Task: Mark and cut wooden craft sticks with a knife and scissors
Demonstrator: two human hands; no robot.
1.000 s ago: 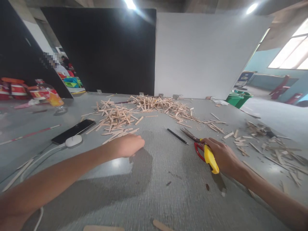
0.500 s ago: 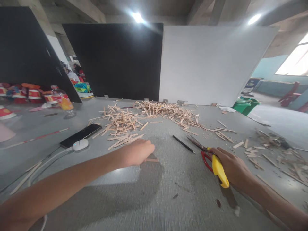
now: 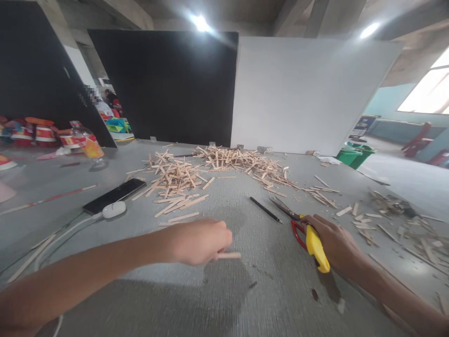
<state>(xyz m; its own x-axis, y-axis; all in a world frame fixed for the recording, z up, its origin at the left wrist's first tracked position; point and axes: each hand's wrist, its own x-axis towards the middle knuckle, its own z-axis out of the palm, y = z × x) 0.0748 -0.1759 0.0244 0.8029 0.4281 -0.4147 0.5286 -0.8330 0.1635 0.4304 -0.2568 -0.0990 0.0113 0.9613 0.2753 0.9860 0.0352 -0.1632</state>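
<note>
My left hand [image 3: 205, 241] is closed in a pinch above the grey table, and a short flat wooden stick [image 3: 230, 255] juts out to the right from its fingertips. On the right, my right hand [image 3: 331, 236] is closed around the handle side of a pair of scissors [image 3: 286, 208]. Their metal blades point away to the upper left, and a red handle loop [image 3: 298, 235] shows beside a yellow part [image 3: 317, 250] under the fingers. Whether that yellow part belongs to the scissors I cannot tell. A black pencil-like stick [image 3: 265, 210] lies between the hands, left of the blades.
Piles of wooden sticks [image 3: 178, 175] spread before upright black [image 3: 168, 89] and white [image 3: 298, 93] boards. Left are a phone [image 3: 114, 195], a white cabled device [image 3: 114, 209] and a plastic bottle [image 3: 91, 146]. Cut pieces [image 3: 368, 222] lie right. Green bins [image 3: 356, 154] stand beyond; a person sits far left.
My left hand has come nearer and slightly right, bringing the wooden stick with it. Sticks behind it are now uncovered. My right hand stays on the scissors; the view has shifted slightly.
</note>
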